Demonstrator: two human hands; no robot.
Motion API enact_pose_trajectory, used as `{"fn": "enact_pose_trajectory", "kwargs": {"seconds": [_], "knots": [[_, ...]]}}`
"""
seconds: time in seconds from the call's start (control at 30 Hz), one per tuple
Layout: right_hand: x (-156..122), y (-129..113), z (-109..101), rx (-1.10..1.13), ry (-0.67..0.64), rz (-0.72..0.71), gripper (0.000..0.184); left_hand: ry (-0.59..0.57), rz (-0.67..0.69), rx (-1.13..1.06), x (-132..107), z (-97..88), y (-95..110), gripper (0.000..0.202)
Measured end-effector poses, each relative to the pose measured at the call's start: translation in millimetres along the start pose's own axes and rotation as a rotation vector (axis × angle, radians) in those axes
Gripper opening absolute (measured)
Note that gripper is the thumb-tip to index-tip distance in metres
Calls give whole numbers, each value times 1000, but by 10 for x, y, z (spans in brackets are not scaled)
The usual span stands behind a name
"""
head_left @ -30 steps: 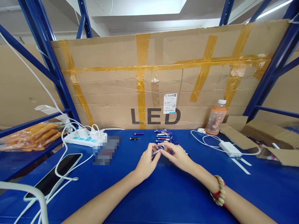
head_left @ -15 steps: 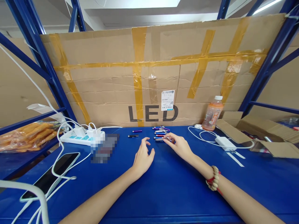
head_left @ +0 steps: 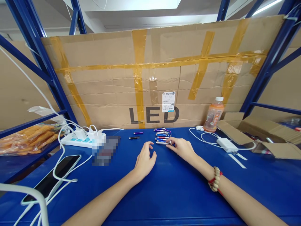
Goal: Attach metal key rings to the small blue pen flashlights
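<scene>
In the head view my right hand (head_left: 182, 147) has thumb and fingertips closed on the ring end of a slim silver keychain flashlight (head_left: 161, 142), which lies at the near end of a row. Just beyond it, several similar small flashlights (head_left: 161, 137) in blue, red and purple lie roughly side by side, with metal clips and rings at their right ends. My left hand (head_left: 145, 160) rests to the left of the row, fingers curved and apart, holding nothing. Farther left are a black flashlight (head_left: 134, 138) and a purple flashlight (head_left: 138, 133), apart from the row.
A white power strip (head_left: 77, 140), a phone (head_left: 53, 177) and loose cables occupy the left side. On the right stand an orange drink bottle (head_left: 213, 115), a white adapter (head_left: 227, 144) and an open cardboard box (head_left: 263, 130). A tall cardboard sheet (head_left: 113, 91) closes off the back.
My right hand has shifted slightly down and right, and the silver flashlight now sits a little nearer to me, apart from the row. My left hand has barely moved.
</scene>
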State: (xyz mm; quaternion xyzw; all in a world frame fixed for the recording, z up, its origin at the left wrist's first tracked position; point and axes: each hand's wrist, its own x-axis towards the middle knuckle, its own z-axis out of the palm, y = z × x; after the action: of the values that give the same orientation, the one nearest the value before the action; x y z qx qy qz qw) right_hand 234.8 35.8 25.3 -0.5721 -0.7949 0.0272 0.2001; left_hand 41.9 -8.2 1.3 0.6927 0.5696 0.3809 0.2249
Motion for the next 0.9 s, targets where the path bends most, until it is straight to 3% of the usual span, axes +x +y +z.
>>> {"fn": "enact_pose_trajectory", "kwargs": {"seconds": [0.9], "knots": [[-18,2,-5,-14,7,-26,11,-19,45,13,-4,-12,11,30]]}}
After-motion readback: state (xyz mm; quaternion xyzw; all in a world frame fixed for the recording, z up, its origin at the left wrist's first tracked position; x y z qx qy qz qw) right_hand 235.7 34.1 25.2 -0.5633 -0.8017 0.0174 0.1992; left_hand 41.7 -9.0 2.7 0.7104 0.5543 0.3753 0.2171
